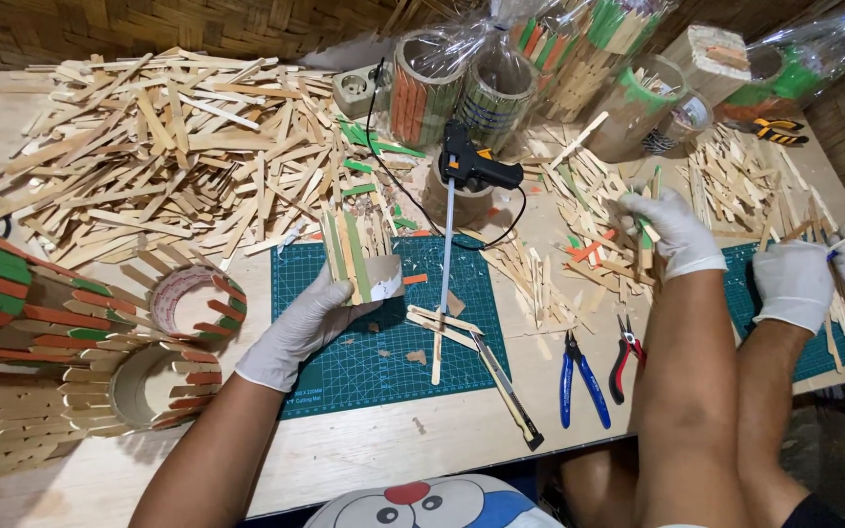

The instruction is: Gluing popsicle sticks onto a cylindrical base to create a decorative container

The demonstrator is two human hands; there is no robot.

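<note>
Left hand (pixel 300 328) grips the upright stick-clad cardboard tube (pixel 359 256); right hand (pixel 675 230), well apart rightward, pinches a green craft stick (pixel 645 231) from the pile.

This is a small craft workshop: the wooden worktop (pixel 364 450) carries heaps of flat wooden sticks (pixel 158 147), a green cutting mat (pixel 383 332), a black glue gun (pixel 476 168), pliers (pixel 579 376) and half-finished stick-covered holders (pixel 158 386).
</note>
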